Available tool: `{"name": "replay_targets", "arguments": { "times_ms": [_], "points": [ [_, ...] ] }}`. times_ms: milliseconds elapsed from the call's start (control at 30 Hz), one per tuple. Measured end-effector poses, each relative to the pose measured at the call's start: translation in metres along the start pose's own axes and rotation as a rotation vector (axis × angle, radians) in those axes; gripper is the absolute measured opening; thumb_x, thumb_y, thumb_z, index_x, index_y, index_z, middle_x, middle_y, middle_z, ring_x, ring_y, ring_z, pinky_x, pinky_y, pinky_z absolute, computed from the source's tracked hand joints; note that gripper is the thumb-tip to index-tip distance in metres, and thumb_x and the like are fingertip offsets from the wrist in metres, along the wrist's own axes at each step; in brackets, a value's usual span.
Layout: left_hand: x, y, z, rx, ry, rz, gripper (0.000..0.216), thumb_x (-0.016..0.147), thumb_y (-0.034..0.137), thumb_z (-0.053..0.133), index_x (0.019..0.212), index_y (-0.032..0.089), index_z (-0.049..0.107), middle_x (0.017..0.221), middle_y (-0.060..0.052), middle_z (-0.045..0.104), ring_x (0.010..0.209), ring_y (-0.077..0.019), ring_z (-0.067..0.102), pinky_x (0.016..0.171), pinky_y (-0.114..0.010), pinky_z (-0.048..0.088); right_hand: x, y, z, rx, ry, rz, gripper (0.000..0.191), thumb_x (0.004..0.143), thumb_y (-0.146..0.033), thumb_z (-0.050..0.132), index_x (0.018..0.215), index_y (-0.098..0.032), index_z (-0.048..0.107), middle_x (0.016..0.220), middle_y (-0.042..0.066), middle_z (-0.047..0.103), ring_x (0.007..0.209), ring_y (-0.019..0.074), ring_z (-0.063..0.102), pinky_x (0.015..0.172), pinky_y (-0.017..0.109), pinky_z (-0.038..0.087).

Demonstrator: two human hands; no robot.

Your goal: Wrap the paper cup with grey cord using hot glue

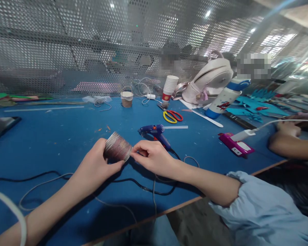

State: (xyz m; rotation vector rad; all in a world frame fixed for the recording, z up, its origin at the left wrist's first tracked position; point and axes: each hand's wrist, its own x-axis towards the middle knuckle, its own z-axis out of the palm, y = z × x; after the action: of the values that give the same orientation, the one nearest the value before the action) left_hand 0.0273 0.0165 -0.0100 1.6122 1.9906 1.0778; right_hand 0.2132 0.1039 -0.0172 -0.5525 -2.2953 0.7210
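My left hand (99,165) is wrapped round a tilted cup (118,147) wound with thin brownish-grey cord, holding it above the blue table. At the cup's right-hand rim, the thumb and forefinger of my right hand (151,155) are pinched together on the cord; its end is mostly hidden by the fingertips. A loose length of thin grey cord (154,194) hangs below my right hand and trails over the table edge. Just beyond that hand lies a blue hot glue gun (154,130) with a clear glue stick in its back.
Scissors (170,117), a small basket-like cup (126,99), stacked paper cups (170,87) and a white knife (207,119) lie farther back. A bottle (224,99), a backpack (207,78) and a pink power strip (236,145) are to the right, near another person's arm (292,145). A black cable (138,184) crosses the front.
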Motion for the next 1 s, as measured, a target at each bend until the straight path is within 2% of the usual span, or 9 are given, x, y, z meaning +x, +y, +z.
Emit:
{"name": "replay_targets", "arguments": {
  "times_ms": [533, 1000],
  "points": [
    [0.0010, -0.0029, 0.0006, 0.040, -0.007, 0.014, 0.034, 0.063, 0.043, 0.071, 0.072, 0.027, 0.042, 0.058, 0.008, 0.046, 0.053, -0.0156, 0.044, 0.049, -0.028, 0.033, 0.0009, 0.0033, -0.0043, -0.020, 0.016, -0.024, 0.007, 0.087, -0.014, 0.066, 0.080, -0.015, 0.069, 0.061, -0.004, 0.054, 0.055, 0.0080, 0.044, 0.056, 0.021, 0.035],
    [0.0006, -0.0033, 0.0000, 0.010, -0.025, 0.066, 0.029, 0.064, 0.040, 0.070, 0.071, 0.026, 0.046, 0.061, 0.007, 0.046, 0.054, -0.0155, 0.045, 0.050, -0.028, 0.034, 0.0030, 0.0049, -0.0072, -0.020, -0.016, 0.050, 0.007, 0.087, -0.014, 0.066, 0.081, -0.015, 0.069, 0.061, -0.005, 0.052, 0.056, 0.0085, 0.045, 0.058, 0.022, 0.035]
  ]
}}
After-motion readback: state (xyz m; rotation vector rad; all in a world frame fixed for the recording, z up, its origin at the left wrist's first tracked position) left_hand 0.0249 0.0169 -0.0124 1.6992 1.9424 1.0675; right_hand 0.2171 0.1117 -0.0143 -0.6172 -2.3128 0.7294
